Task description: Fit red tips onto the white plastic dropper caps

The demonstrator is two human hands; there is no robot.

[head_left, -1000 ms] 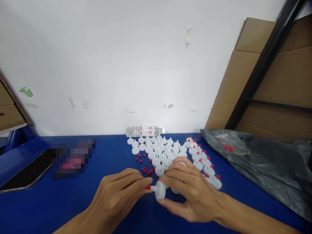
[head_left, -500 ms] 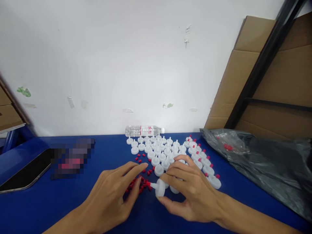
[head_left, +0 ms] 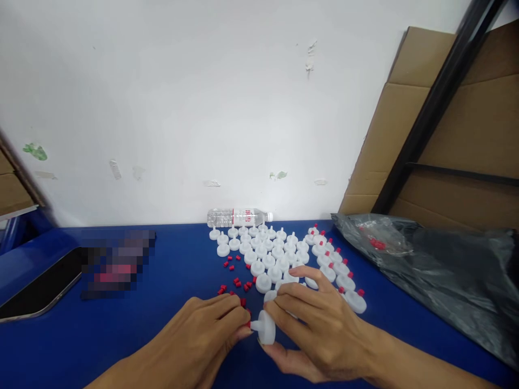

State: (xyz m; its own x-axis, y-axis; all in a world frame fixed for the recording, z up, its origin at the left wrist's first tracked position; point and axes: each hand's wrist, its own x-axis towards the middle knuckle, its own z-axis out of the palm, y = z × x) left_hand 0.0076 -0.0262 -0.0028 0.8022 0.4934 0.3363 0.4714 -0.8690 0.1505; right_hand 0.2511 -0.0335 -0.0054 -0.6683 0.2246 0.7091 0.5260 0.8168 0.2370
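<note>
Held on its side between the thumb and fingers of my right hand (head_left: 324, 329) is a white nozzle cap (head_left: 266, 327), its spout facing left. My left hand (head_left: 206, 327) pinches the small red tip cap (head_left: 248, 323) at the end of that spout; the fingers hide most of it. Loose red tip caps (head_left: 237, 282) lie scattered beyond my left hand, some covered by it. Rows of white nozzle caps (head_left: 263, 283) stand spout-up past both hands. To the right, several more nozzle caps (head_left: 355, 301) carry red tips.
A clear plastic bottle (head_left: 221, 218) lies against the white wall. On the blue table's left are a dark phone (head_left: 44, 283) and a blurred-out item (head_left: 119, 265). A grey plastic bag (head_left: 438, 270) with a clear bag of red pieces (head_left: 379, 244) covers the right side, near cardboard (head_left: 375, 146).
My left hand has closed its fingers and moved onto the red tip on the spout, where it was open beside it. The nozzle cap in my right hand has come slightly nearer.
</note>
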